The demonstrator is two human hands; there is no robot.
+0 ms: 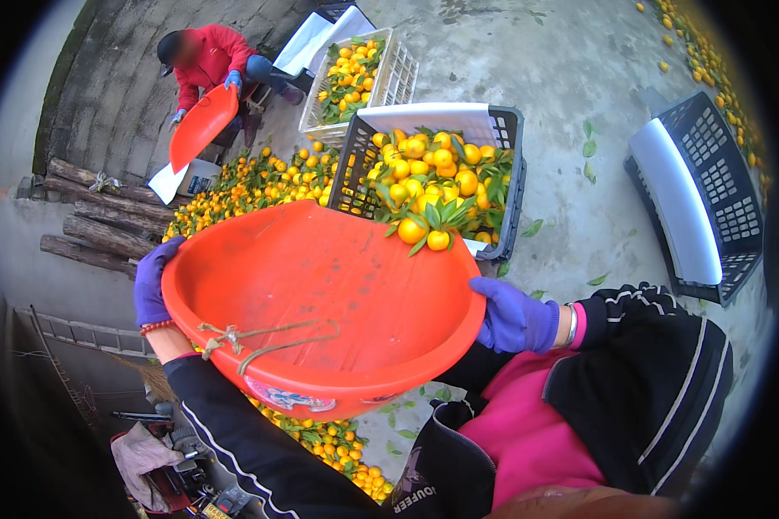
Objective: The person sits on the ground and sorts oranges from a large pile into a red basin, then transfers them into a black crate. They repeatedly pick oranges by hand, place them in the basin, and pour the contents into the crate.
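In a purple glove, my left hand [154, 284] grips the left rim of a red plastic scoop [324, 292]. My right hand [516, 316], gloved alike, holds the scoop's right rim. A loop of twine is tied through the near rim. The scoop is tilted, its far lip resting over or just above a black plastic crate [516, 194]. That crate is heaped with mandarins [422, 172] and green leaves, with white paper along its far side. Two leafy mandarins [425, 233] sit at the lip. Otherwise the visible inside of the scoop holds no fruit.
Loose mandarins [259, 185] cover the floor to the left. A white crate [396, 71] of fruit stands behind the black one. A paper-lined black crate [714, 188] is at right. At upper left, a co-worker [211, 71] holds another red scoop [204, 126] near stacked logs [104, 220].
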